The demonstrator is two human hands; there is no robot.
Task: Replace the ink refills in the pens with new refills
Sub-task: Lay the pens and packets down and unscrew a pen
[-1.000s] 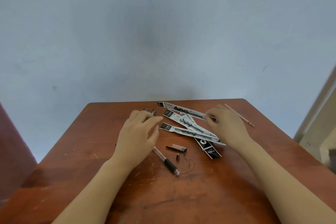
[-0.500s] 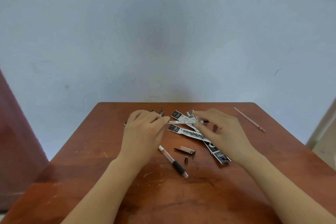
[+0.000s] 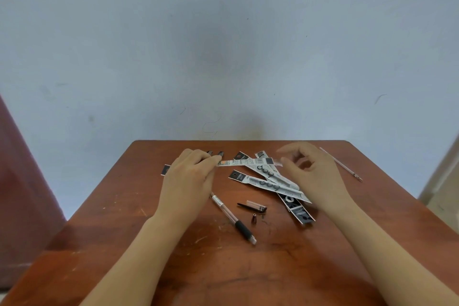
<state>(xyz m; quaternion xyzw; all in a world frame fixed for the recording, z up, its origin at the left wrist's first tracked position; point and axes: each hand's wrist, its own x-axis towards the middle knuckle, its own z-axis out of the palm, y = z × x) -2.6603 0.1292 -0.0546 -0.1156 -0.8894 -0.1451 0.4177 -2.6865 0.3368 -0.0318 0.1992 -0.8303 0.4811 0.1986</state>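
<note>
Since half a second ago the right hand (image 3: 316, 174) has loosened at the right end of the refill packet (image 3: 248, 162). Its fingers, then closed over that end, now stand parted from the thumb. The hand is blurred, with the thumb tip just beside the packet's clear end; whether it touches cannot be told. The left hand (image 3: 190, 177) pinches the packet's left end between thumb and fingertips, so that the strip runs level between the two hands, above the far half of the table (image 3: 248, 276).

Under and in front of the held strip lies a heap of packets (image 3: 269, 182), white ones crossed over black ones, fanning toward the right forearm. A pen barrel (image 3: 232, 217) with a black grip lies slantwise near the table's middle, its upper end by the left wrist. Just right of it lie a clear cap (image 3: 253, 206) with a black clip and a small dark tip cone (image 3: 254, 218), apart from each other. A loose refill (image 3: 340, 163) lies alone near the far right edge, well apart from the heap.

The table is reddish-brown wood, scuffed with pale scratches. Behind it rises a pale blue-grey wall (image 3: 223, 45) with faint marks and a dim smudge at centre. A dark red panel (image 3: 17, 194) closes the left margin.
</note>
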